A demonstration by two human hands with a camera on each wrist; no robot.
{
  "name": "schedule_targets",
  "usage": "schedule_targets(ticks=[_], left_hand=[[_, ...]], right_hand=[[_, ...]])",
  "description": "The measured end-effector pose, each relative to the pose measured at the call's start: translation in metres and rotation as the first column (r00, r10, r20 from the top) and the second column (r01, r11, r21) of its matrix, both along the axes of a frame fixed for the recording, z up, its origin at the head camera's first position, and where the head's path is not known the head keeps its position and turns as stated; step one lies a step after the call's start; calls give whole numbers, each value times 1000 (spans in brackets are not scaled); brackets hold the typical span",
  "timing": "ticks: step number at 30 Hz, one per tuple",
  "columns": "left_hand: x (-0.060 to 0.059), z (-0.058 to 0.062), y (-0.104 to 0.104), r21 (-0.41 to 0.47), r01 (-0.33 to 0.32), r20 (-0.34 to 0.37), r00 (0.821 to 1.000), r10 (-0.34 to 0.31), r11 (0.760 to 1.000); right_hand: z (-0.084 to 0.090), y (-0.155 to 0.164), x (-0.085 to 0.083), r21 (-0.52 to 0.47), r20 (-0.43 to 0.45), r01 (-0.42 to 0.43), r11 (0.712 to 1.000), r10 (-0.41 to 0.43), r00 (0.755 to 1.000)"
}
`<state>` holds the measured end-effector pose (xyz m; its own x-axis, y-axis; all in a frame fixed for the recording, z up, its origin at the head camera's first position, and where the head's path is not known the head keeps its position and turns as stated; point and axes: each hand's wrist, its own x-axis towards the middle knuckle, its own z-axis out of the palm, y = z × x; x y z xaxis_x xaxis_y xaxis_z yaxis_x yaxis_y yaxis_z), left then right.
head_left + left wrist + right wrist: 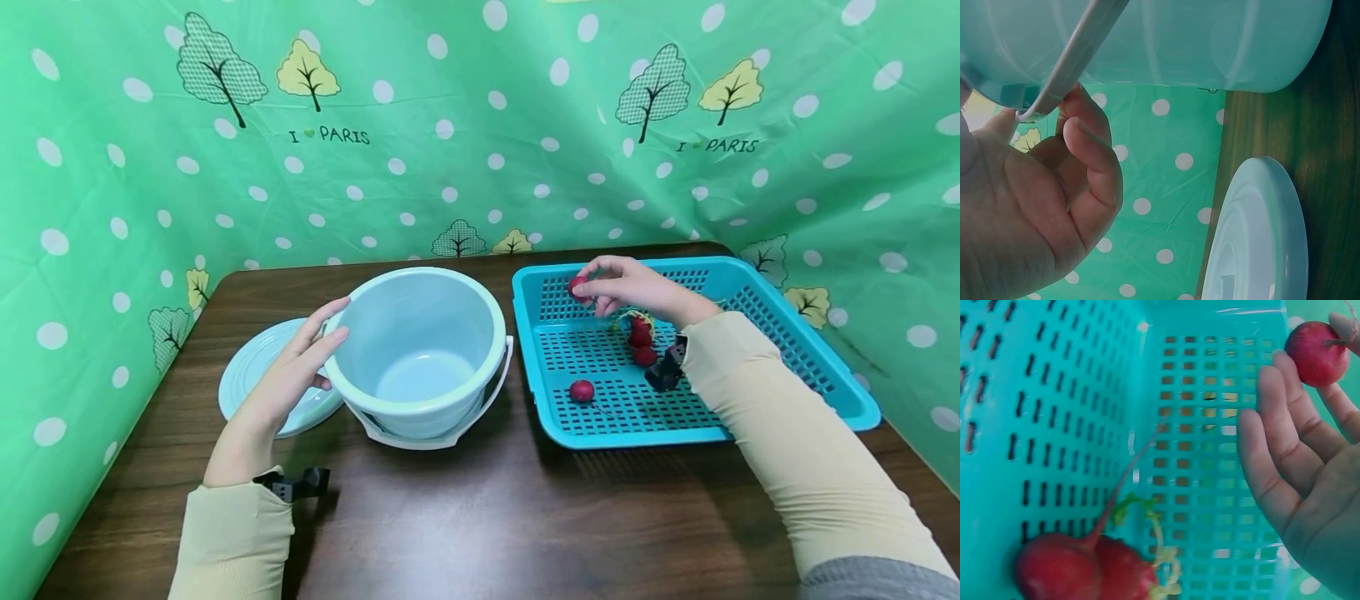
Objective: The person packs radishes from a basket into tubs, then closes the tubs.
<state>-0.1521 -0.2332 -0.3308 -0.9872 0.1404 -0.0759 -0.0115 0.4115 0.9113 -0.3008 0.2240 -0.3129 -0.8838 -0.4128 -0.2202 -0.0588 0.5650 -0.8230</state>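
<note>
My right hand (600, 287) pinches a small red radish (577, 288) between thumb and fingertips above the far left part of the blue slotted tray (832, 367). In the right wrist view that radish (1316, 353) sits at the fingertips (1272, 412). More radishes (641, 337) lie in a cluster in the tray, seen close in the right wrist view (1079, 569), and a single one (581, 391) lies near the front. My left hand (303, 358) rests against the left rim of the pale blue bucket (420, 350), fingers loosely bent by its handle (1072, 56).
A pale blue round lid (247, 375) lies flat on the dark wooden table (465, 517) left of the bucket, under my left hand; the left wrist view shows it too (1260, 237). Green polka-dot cloth (480, 125) walls the table at the back and both sides.
</note>
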Motion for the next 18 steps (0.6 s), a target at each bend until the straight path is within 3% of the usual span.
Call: schedule_targets(ticks=[6,14,18], left_hand=[[0,0,0,4,-2,2,1000,2,1000],[0,-1,0,10,-4,10,1000,4,1000],[0,-1,0,13,-6,6,1000,6,1000]], right_hand=[[12,-2,3,-72,-58,34,997,-38,998],[19,-9,7,-151,-56,92,984,-102,993],[24,-15,11,-236,-38,126,963,-139,990]])
